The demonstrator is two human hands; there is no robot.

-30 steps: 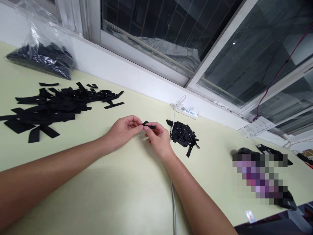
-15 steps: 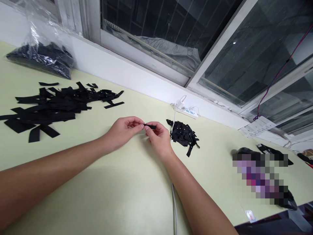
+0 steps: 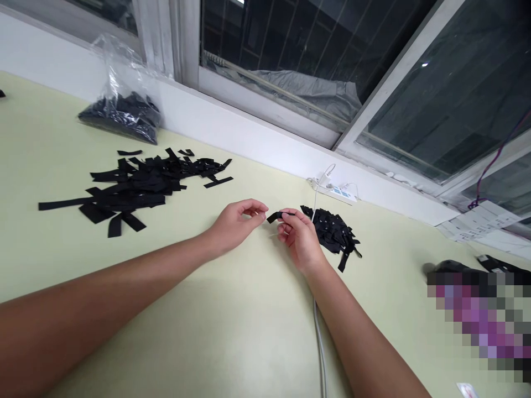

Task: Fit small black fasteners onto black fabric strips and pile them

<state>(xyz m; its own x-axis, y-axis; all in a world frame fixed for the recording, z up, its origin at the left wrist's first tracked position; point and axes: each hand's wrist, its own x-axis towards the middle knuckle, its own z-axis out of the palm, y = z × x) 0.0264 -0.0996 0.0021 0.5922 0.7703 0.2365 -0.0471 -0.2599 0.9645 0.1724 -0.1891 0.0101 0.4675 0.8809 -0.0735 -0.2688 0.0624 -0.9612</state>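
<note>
A short black fabric strip (image 3: 274, 217) is pinched between the thumb and fingers of my right hand (image 3: 302, 235), its free end pointing left. My left hand (image 3: 236, 224) is just left of the strip, apart from it. Its thumb and fingertips come together in a pinch; anything between them is too small to name. Left of my hands lies a loose pile of black strips (image 3: 141, 185). Close behind my right hand is a denser pile of black strips (image 3: 334, 229) with small light specks on it.
A clear plastic bag (image 3: 124, 113) of black pieces stands by the wall. A white power strip (image 3: 342, 192) lies at the wall. A grey cable (image 3: 318, 337) runs under my right forearm. At right are a blurred purple-and-black item (image 3: 473, 309) and white boxes (image 3: 477, 220).
My hands have drawn apart; both held or touched the strip before, and now only the right holds it. The whole view has shifted, so things appear further right.
</note>
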